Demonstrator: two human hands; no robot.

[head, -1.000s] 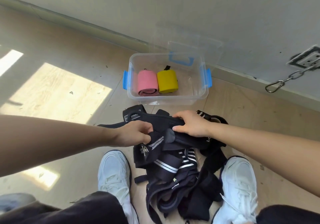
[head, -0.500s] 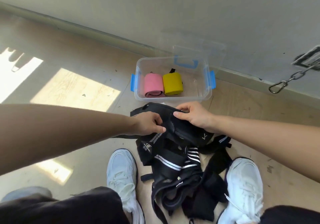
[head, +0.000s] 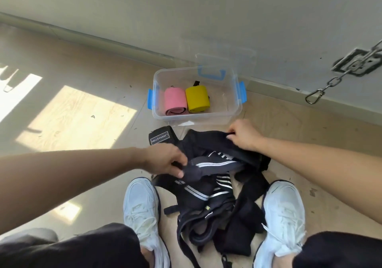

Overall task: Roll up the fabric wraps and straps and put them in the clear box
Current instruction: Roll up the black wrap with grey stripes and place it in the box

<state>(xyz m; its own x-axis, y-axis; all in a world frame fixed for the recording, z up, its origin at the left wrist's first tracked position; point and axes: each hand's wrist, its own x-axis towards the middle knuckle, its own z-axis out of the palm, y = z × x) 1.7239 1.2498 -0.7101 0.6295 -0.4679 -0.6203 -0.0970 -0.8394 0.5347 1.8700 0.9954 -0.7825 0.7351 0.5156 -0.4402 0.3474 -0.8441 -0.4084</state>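
Left hand [head: 165,161]: fingers curled, pinching the near end of a dark striped wrap [head: 215,165]. The wrap runs from that hand across toward the right forearm.
Right hand [head: 241,136]: thumb and fingers pinch the top edge of a black strap [head: 206,138], which stretches away to its left, just beyond the striped wrap.
The hands are apart, with the right one farther out and the left one nearer the body.
The rest of the strap pile [head: 206,205] lies on the floor [head: 93,123], on the body side of both hands, between left shoe [head: 142,209] and right shoe [head: 283,212].
A labelled wrap end [head: 162,138] lies flat on the floor just beyond the left hand.
The clear box [head: 196,120] sits on the floor beyond both hands, near the right hand's fingertips and apart from them. It is open, with its lid [head: 227,60] standing behind it at the wall.
Inside, a pink roll [head: 175,102] and a yellow roll [head: 197,99] lie touching, side by side.
A chain [head: 314,97] hangs well off to the right of the right hand.
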